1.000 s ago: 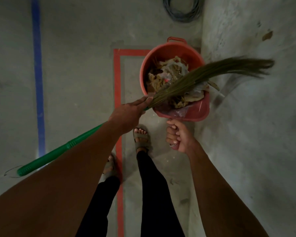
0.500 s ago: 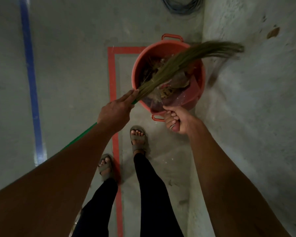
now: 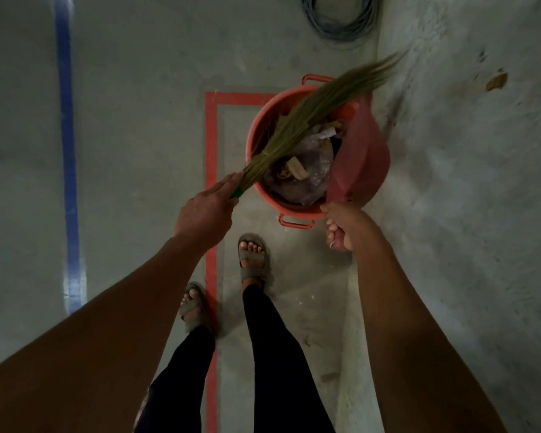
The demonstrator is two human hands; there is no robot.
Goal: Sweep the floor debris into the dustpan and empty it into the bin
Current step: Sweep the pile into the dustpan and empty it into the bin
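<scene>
Legs in dark trousers stand at six o'clock, the sandalled feet [image 3: 252, 257] planted on the concrete floor [image 3: 138, 135] either side of a red tape line [image 3: 211, 276]. Up from them, at about eight o'clock of the bin, the left hand [image 3: 205, 214] is wrapped around the broom [image 3: 306, 120] where its green handle meets the bristles, forefinger laid straight along the bundle; the bristles slant toward one o'clock across the open bin [image 3: 256, 142], their blurred tips past the far rim. At five o'clock of the bin the right hand [image 3: 345, 226] is curled tight round the handle of the dustpan [image 3: 359, 148], which is tipped up on edge over the bin's right side, its open face turned toward the rubbish. Debris [image 3: 300, 170] lies inside the bin: paper scraps and crumpled clear plastic. Farther off, a blue tape line [image 3: 66, 135] runs along the floor at nine o'clock, and a grey coil of cable [image 3: 338, 17] lies at twelve o'clock beside a rough wall [image 3: 466, 135].
</scene>
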